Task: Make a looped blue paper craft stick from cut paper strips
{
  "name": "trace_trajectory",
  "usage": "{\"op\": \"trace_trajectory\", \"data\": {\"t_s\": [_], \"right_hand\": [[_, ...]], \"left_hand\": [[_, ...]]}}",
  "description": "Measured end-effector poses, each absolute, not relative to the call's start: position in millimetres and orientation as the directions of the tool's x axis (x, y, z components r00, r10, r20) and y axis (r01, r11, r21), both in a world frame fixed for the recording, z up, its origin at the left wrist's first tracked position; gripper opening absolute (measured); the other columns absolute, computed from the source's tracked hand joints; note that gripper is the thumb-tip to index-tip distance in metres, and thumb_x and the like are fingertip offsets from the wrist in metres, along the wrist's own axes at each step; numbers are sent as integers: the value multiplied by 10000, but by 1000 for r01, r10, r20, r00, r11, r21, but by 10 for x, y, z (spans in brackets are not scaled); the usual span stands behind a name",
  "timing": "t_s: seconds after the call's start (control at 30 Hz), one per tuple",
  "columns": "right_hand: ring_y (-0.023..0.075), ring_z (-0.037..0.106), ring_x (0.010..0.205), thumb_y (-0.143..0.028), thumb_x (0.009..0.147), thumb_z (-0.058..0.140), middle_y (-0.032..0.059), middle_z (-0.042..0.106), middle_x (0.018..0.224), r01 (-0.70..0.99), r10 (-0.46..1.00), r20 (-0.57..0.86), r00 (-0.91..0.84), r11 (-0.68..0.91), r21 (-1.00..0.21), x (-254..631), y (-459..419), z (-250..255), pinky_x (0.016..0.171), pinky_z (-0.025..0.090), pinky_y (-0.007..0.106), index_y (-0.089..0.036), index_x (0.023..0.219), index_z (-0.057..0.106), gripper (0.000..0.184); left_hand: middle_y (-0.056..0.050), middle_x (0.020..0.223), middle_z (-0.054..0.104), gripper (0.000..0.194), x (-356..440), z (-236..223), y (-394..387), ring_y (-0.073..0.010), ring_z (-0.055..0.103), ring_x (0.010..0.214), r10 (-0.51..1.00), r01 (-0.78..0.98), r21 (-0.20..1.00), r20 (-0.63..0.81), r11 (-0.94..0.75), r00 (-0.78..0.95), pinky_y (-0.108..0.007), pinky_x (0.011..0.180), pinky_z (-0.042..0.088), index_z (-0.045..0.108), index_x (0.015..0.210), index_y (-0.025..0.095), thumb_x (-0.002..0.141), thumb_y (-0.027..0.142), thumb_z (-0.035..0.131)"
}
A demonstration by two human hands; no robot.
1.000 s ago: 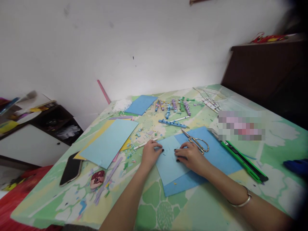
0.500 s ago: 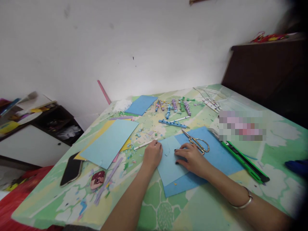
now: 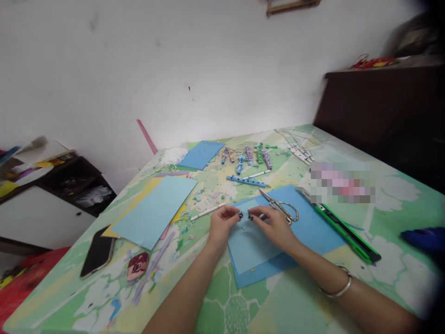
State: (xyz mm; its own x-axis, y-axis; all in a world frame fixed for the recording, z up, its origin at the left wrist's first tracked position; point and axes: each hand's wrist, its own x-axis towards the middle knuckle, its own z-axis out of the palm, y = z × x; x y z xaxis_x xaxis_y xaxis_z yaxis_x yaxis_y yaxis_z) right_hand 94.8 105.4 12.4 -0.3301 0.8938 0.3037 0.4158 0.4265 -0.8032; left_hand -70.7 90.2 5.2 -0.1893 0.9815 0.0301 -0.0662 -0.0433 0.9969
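Note:
My left hand (image 3: 221, 226) and my right hand (image 3: 273, 226) are close together over a light blue paper sheet (image 3: 245, 257). On each, the thumb and fingers are drawn into a pinch. Whatever lies between the fingertips is too small to make out. Beneath the light blue sheet lies a larger blue sheet (image 3: 313, 232). Gold-handled scissors (image 3: 283, 209) rest on that blue sheet, just beyond my right hand. A thin white marker (image 3: 207, 211) lies beside my left hand's fingers.
A green utility knife (image 3: 344, 232) lies at the right. Stacked coloured paper (image 3: 155, 208), a phone (image 3: 98, 253) and a small red-and-pink case (image 3: 137, 266) are at the left. Further back are a blue paper tube (image 3: 246, 181), several decorated rolls (image 3: 248, 154) and scattered paper scraps (image 3: 198, 197).
My right hand has moved left from the sheet toward my left hand, and both now pinch close together. A small paper piece that lay between them is no longer plainly visible. The view has shifted slightly.

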Motion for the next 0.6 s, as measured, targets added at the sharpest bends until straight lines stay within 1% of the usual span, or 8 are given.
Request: {"op": "trace_trajectory", "data": {"t_s": [0.07,0.13,0.23,0.33,0.4,0.47,0.53,0.6], "right_hand": [[158,575,675,-310,768,556,42,662,761,416,925,250,-287,356,-837,878,1023,178,600,438,267,-170,816,643,172],[155,564,643,-338,768,551,36,648,698,407,938,209,-278,312,-859,807,1004,215,578,421,259,-162,759,639,196],[162,578,706,-366,780,532,44,661,733,259,924,130,-360,233,-937,694,1022,210,617,422,256,-152,773,656,248],[164,587,760,-381,762,546,54,670,804,137,911,79,-404,146,-980,584,1094,143,672,440,261,-135,842,660,283],[153,588,717,-380,754,541,56,667,795,120,910,48,-413,107,-987,530,1157,90,645,455,260,-123,860,653,300],[139,586,664,-364,741,541,54,662,767,105,904,16,-428,67,-992,504,1225,54,612,464,254,-112,860,647,299],[127,585,639,-336,725,548,47,660,751,100,893,-7,-451,43,-994,508,1298,37,609,472,250,-110,863,646,282],[116,574,601,-305,704,560,34,653,707,111,877,-21,-479,37,-993,536,1379,28,591,470,243,-114,838,652,251]], "left_hand": [[-25,719,638,167,-660,86,866,-125,595,666,964,61,993,116,-104,-241,-253,664,474,599,737,143,617,233,670],[-24,753,636,174,-640,109,827,-132,594,694,917,266,945,267,-189,-298,-259,674,471,590,817,159,660,220,633],[-17,792,636,324,-653,94,774,-157,591,773,831,569,779,483,-264,-275,-291,724,462,521,1023,189,706,162,583],[-44,854,629,402,-687,28,751,-196,572,888,781,743,597,602,-302,-166,-347,809,444,462,1126,188,737,123,540],[-74,926,621,399,-702,-13,752,-213,556,949,767,804,497,636,-326,-82,-380,873,419,451,1156,177,766,117,508],[-94,995,612,402,-710,-33,758,-224,542,997,777,832,437,630,-341,-12,-398,913,397,441,1184,171,787,124,491],[-100,1039,606,402,-721,-26,768,-229,537,1020,803,829,448,595,-336,4,-395,910,406,448,1183,176,787,137,505],[-81,1025,621,388,-749,4,787,-218,559,987,842,788,525,540,-323,-14,-370,864,440,487,1132,193,753,139,551]]}}
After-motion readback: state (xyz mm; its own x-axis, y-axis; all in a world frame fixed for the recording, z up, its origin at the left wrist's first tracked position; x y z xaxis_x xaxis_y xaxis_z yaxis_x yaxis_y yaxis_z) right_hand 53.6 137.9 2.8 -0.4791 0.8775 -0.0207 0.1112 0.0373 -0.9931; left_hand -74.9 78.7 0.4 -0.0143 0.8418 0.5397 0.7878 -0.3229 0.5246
